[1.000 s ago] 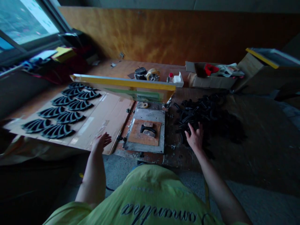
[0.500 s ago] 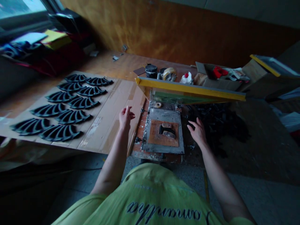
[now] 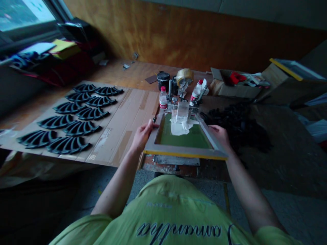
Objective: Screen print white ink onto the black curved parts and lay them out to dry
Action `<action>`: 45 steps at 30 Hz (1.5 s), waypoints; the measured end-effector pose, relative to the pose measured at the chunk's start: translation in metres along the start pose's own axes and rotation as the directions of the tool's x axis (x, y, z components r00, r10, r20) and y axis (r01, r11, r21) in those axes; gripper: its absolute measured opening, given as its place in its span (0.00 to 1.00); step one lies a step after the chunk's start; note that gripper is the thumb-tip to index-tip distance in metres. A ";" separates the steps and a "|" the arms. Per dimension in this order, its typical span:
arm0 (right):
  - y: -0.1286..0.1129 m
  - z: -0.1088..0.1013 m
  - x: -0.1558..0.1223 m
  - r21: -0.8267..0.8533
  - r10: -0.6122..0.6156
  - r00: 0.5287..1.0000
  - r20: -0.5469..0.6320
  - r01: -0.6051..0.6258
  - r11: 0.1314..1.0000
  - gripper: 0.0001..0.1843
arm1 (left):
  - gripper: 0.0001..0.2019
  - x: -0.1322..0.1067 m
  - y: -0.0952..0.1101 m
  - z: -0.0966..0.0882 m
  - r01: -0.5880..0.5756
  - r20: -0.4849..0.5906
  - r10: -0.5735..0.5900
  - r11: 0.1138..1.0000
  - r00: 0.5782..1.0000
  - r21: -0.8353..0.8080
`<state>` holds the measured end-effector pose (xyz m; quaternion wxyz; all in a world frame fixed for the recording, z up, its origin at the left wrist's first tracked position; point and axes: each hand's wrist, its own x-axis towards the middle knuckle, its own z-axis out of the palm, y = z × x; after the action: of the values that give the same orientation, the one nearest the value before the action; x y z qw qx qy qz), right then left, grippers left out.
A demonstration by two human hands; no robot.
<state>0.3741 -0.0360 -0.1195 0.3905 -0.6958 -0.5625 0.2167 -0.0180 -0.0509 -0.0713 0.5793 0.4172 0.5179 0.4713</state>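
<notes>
A screen-printing frame (image 3: 185, 151) with a green mesh and a blob of white ink (image 3: 182, 126) lies nearly flat over the metal print base (image 3: 176, 160) in front of me. My left hand (image 3: 142, 135) grips the frame's left rail. On the right rail rests my right hand (image 3: 221, 135), fingers curled over it. A clear squeegee (image 3: 182, 110) stands at the far end of the mesh. The black part seen earlier on the base is hidden under the screen.
Several black fan-shaped parts (image 3: 70, 115) lie in rows on a cardboard sheet (image 3: 122, 119) at left. A heap of black parts (image 3: 238, 124) sits at right. Bottles (image 3: 162, 98), a tape roll (image 3: 184, 75), a black jar and a cardboard box (image 3: 230, 88) stand behind.
The raised frame has swung down over the print base. Both hands moved from hovering open beside the base to holding the frame's side rails.
</notes>
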 end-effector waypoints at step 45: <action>-0.067 0.087 -0.074 -0.184 -0.616 0.447 0.648 0.878 0.442 0.12 | 0.37 -0.005 -0.146 -0.016 0.121 -0.063 -0.111 0.970 0.992 0.209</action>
<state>0.2486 -0.0761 -0.1291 0.0945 -0.3505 -0.9314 0.0270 -0.0173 -0.0858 -0.2140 0.5447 0.4336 0.6033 0.3891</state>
